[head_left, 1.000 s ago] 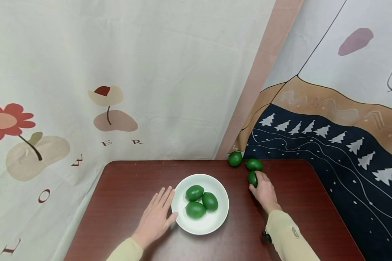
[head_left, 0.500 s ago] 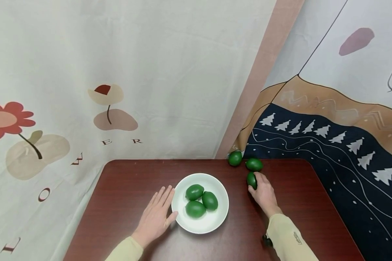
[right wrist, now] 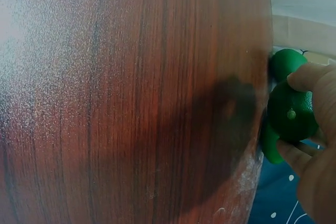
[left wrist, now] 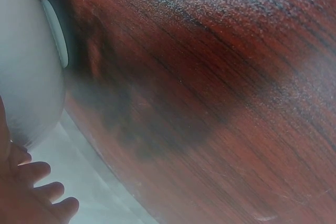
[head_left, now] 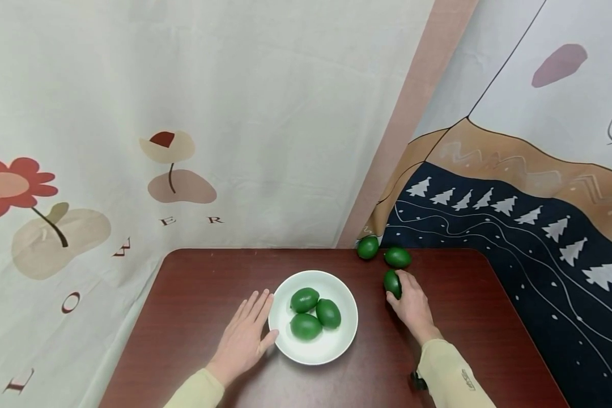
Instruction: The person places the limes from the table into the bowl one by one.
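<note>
Three green limes, one of them the front lime [head_left: 306, 327], lie together in a white bowl [head_left: 313, 355] on the table. My left hand [head_left: 242, 337] lies with straight fingers against the bowl's left side; its fingertips [left wrist: 65, 208] and the bowl's outer wall [left wrist: 31, 61] show in the left wrist view. To the right, my right hand [head_left: 413, 303] grips a lime [head_left: 391, 283] between thumb and fingers. The right wrist view has the same lime [right wrist: 291, 111] held near the table's far edge. Part of it is hidden behind the fingers.
Two more limes stand at the back of the table, a left one [head_left: 368, 247] and a right one [head_left: 398, 257]. The dark red wooden table [head_left: 209, 283] meets a pale printed curtain [head_left: 265, 141] behind. A navy patterned cloth [head_left: 489, 226] hangs on the right.
My right hand, with the lime in its grip, has shifted very slightly left and toward me. The left hand keeps its place at the bowl.
</note>
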Available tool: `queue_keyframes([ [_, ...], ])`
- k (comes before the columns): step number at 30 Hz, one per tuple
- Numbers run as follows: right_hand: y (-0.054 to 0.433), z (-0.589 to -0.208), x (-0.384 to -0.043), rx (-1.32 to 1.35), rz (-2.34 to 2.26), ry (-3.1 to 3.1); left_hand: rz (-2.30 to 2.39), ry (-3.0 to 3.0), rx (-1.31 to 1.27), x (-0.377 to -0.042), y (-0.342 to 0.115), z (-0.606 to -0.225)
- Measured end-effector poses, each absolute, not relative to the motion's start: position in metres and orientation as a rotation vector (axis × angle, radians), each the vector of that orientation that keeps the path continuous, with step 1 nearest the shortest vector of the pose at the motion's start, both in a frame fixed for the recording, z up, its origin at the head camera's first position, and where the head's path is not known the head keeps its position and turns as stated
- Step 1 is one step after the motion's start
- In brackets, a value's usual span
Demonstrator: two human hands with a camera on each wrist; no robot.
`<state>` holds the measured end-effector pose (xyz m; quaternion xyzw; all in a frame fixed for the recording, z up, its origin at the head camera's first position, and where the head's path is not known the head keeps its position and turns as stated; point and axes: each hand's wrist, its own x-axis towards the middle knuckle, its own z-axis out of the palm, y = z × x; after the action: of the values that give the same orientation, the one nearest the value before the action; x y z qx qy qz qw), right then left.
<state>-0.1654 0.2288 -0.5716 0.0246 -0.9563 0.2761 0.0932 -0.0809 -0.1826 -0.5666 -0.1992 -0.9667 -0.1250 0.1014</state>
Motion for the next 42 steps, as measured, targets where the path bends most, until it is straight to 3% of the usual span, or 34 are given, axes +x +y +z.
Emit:
queue_keyframes([
  [42, 0.208, -0.553, -0.148, 0.177, 0.884, -2.625, -0.384, -2.841, -0.606, -0.082, -0.183, -0.568],
])
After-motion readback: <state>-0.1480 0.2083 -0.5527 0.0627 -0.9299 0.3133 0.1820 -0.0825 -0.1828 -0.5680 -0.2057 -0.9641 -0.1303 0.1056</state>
